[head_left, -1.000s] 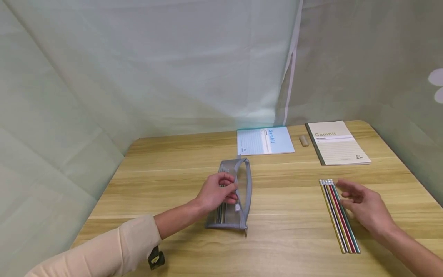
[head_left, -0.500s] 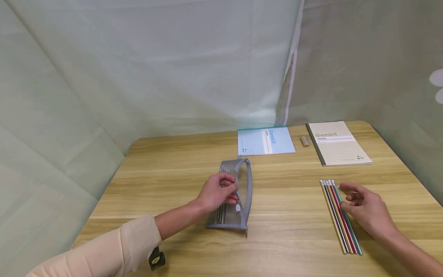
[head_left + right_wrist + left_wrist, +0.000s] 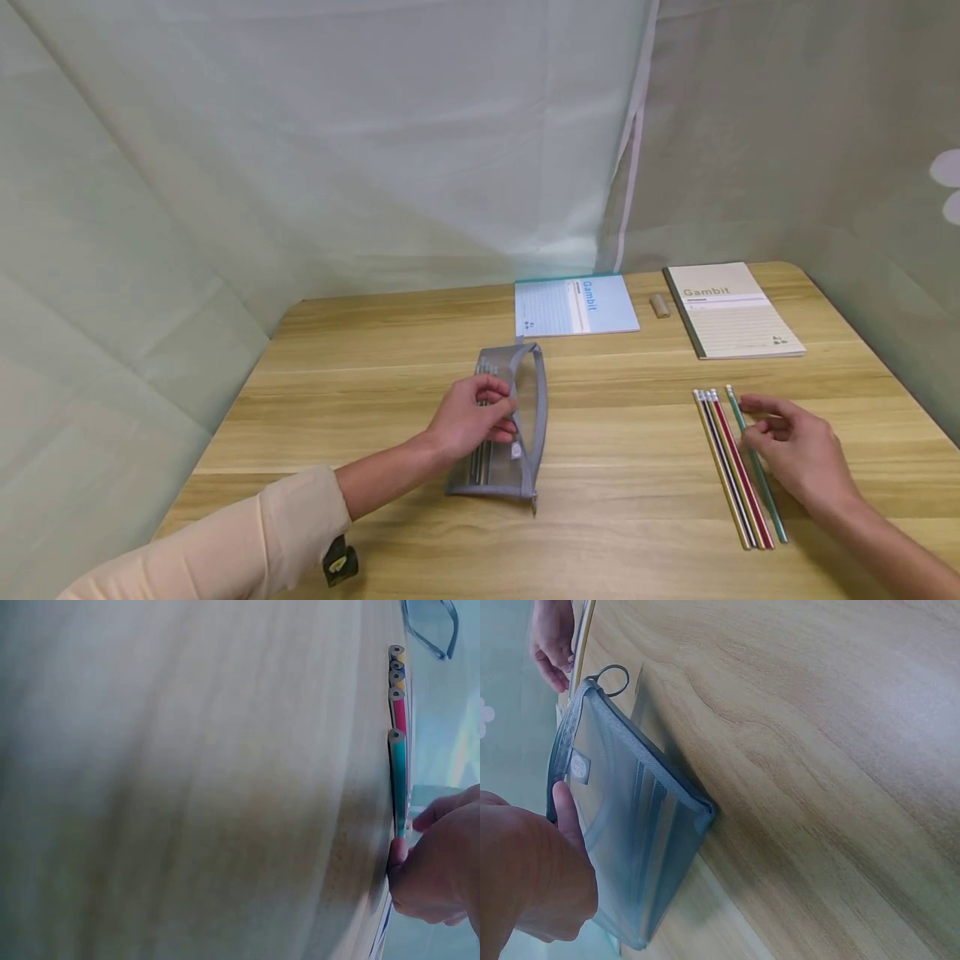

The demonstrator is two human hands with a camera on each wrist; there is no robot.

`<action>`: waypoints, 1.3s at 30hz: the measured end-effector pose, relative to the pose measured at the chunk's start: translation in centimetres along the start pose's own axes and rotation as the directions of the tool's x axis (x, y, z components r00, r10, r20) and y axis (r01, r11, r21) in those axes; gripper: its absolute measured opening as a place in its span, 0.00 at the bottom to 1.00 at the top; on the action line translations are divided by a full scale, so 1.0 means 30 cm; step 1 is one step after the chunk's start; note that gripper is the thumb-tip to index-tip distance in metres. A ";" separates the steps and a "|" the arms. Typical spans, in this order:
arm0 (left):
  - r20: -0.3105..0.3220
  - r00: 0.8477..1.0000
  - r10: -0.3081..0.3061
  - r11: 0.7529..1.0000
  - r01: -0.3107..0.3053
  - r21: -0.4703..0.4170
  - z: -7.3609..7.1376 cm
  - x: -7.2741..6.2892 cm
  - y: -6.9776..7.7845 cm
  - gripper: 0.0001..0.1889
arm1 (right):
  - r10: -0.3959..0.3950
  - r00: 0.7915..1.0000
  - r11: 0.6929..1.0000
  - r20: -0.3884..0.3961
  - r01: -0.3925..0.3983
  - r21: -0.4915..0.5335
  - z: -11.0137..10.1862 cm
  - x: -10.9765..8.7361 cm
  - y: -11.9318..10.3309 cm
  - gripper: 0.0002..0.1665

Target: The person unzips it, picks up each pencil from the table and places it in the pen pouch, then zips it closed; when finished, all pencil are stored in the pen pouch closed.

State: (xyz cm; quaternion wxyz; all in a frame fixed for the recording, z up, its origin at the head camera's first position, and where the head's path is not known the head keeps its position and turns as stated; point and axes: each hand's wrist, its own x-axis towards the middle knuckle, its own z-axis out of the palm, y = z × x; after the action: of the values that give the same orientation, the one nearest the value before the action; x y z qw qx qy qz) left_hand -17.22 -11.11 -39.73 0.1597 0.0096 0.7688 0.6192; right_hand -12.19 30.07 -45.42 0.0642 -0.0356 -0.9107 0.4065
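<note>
In the head view my left hand [image 3: 474, 415] pinches the open edge of a grey mesh pencil case [image 3: 534, 475], with its zipped mouth gaping toward the right. Several pencils [image 3: 480, 467] show through the mesh. At the right, my right hand [image 3: 806, 454] has its thumb and fingers at the upper half of a green pencil [image 3: 772, 504], which lies slightly apart from the others. Left of it, a row of several striped pencils [image 3: 731, 471] in yellow, dark and red lies side by side. The right wrist view shows the fingertips close about the green pencil [image 3: 398, 776].
Farther back on the wooden table [image 3: 360, 333] lie a blue notebook [image 3: 547, 308] and a cream notebook [image 3: 738, 321], with a small brownish eraser-like piece [image 3: 659, 306] between them. Fabric walls [image 3: 375, 150] stand behind the table and at both sides.
The green pencil has come away from the row, shifting a little to the right with my right hand's fingers at it. My left hand and the pencil case have stayed put.
</note>
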 end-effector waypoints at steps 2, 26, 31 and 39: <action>0.002 1.000 0.000 1.000 0.000 -0.001 0.000 0.000 -0.001 0.11 | 0.004 1.000 1.000 0.011 -0.004 0.006 -0.002 0.000 0.004 0.28; 0.006 1.000 0.002 1.000 -0.002 0.010 -0.002 -0.005 0.003 0.13 | 0.010 0.996 1.000 -0.087 -0.012 -0.023 0.012 -0.008 -0.003 0.23; 0.009 1.000 -0.005 1.000 0.005 0.019 -0.002 -0.005 0.004 0.13 | 0.102 0.995 0.993 -0.012 -0.101 0.055 -0.018 0.010 -0.013 0.25; 0.006 1.000 -0.016 0.999 0.015 0.029 0.000 0.000 0.004 0.12 | 0.233 0.956 0.939 0.180 -0.269 0.215 -0.060 0.072 -0.069 0.31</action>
State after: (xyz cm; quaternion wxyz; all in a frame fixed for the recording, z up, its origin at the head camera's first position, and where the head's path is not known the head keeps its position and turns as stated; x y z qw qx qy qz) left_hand -17.25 -11.08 -39.61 0.1668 0.0080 0.7773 0.6065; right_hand -14.11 30.26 -42.49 -0.0541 -0.1128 -0.8458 0.5187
